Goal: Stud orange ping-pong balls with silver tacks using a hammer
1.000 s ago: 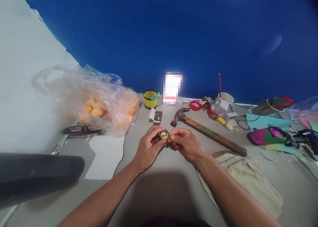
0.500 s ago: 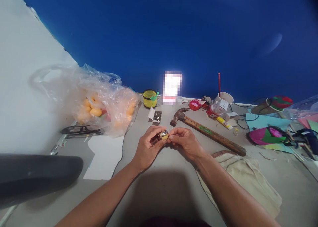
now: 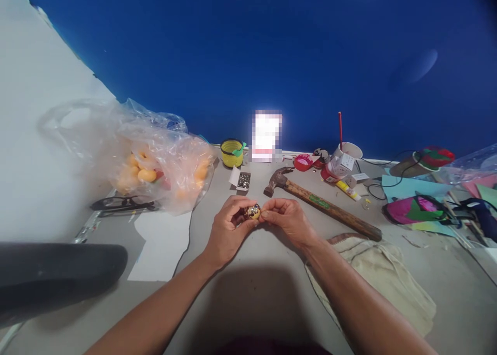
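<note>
A small yellow ball (image 3: 253, 215) with shiny round metal studs, like thumbtack heads, is held above the table in my left hand (image 3: 229, 226). The thumb and fingers of that hand close around its left side. My right hand (image 3: 285, 218) pinches at the ball's right side, its thumb and forefinger pressed together. Whatever sits between those fingertips is too small or hidden to name. Just beyond my hands stands a small open white box (image 3: 244, 181) full of shiny metal tacks. A claw hammer (image 3: 318, 200) with a wooden handle lies beyond my right hand.
A clear plastic bag (image 3: 166, 161) of orange balls and black-framed glasses (image 3: 124, 204) lie at left, near white paper (image 3: 163, 246). A yellow basket (image 3: 232, 153) and paper cup (image 3: 351, 150) stand at the back. A cream cloth (image 3: 380, 277) lies by my right forearm; coloured paper (image 3: 417, 183) is farther right.
The view has shifted slightly, so the table's things sit a little farther left. Both hands keep nearly the same grip on the studded ball.
</note>
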The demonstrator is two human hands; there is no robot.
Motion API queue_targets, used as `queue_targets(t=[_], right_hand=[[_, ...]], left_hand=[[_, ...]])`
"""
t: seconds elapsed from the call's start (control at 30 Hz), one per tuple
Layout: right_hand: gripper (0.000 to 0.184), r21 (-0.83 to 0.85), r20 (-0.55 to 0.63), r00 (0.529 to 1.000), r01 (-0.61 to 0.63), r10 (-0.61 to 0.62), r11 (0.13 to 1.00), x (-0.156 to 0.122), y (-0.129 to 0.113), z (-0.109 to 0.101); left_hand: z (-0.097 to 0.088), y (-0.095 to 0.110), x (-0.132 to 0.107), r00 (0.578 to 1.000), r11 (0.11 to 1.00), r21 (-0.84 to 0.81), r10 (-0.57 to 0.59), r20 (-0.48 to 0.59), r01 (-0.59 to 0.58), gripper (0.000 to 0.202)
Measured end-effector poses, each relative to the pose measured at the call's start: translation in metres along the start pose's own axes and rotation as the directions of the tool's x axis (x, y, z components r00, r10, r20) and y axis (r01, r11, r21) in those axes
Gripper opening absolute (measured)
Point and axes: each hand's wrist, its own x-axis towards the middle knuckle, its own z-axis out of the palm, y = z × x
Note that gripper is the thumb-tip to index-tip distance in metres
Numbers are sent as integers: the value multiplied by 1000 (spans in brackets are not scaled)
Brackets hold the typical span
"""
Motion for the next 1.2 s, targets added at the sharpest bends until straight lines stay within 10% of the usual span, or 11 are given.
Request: queue_targets(t=[1.2], right_hand=[[26, 18, 3, 1000, -9, 9, 1000, -2, -1, 3]], left_hand=[[5, -2, -3, 997, 997, 29, 67, -33, -66, 20]])
